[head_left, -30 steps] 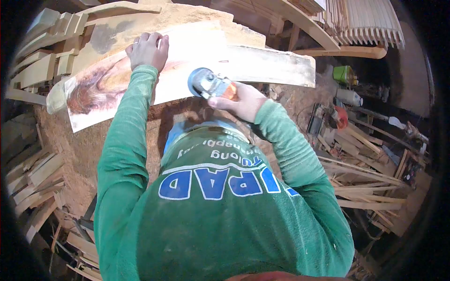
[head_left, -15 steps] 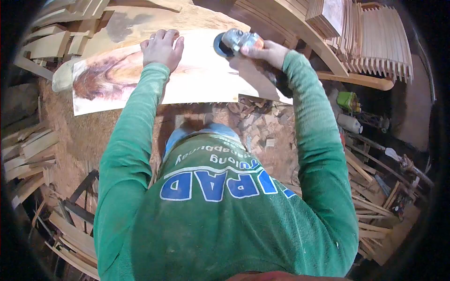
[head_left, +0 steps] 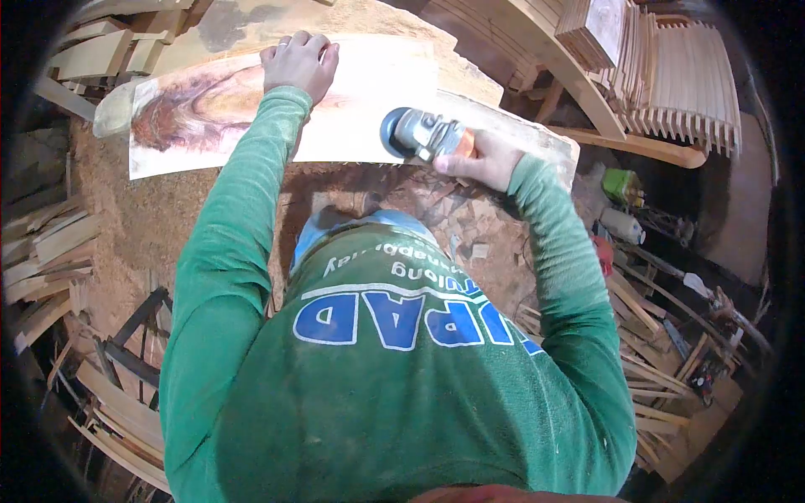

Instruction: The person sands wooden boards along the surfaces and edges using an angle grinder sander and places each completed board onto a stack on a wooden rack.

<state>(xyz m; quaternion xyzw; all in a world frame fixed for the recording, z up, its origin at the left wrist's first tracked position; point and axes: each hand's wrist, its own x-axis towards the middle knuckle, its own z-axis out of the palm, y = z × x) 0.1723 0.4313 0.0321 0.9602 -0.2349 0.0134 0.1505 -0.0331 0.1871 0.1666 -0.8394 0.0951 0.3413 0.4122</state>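
My right hand [head_left: 490, 159] is wrapped round the body of an angle grinder [head_left: 428, 134], whose round dark disc points left. The disc is over the near right part of a pale wooden board [head_left: 360, 126] with dark reddish-brown grain at its left end. Whether the disc touches the wood I cannot tell. At the board's far edge rests my left hand [head_left: 300, 65], its fingers curled over that edge and the thumb apart. The fingertips are hidden. Beneath the board lies a thicker, rough wooden slab [head_left: 537, 138], showing at the right and behind.
Stacked slatted wood pieces [head_left: 679, 75] stand at the far right, beside a curved wooden beam [head_left: 579, 75]. A green container [head_left: 619, 184] and a white bottle [head_left: 622, 225] lie at the right. Wood offcuts [head_left: 54, 251] are piled at the left; sawdust and scraps cover the ground.
My right hand has brought the angle grinder down toward my body, from the board's far side to its near edge. My left hand stays at the far edge, shifted slightly with the view.
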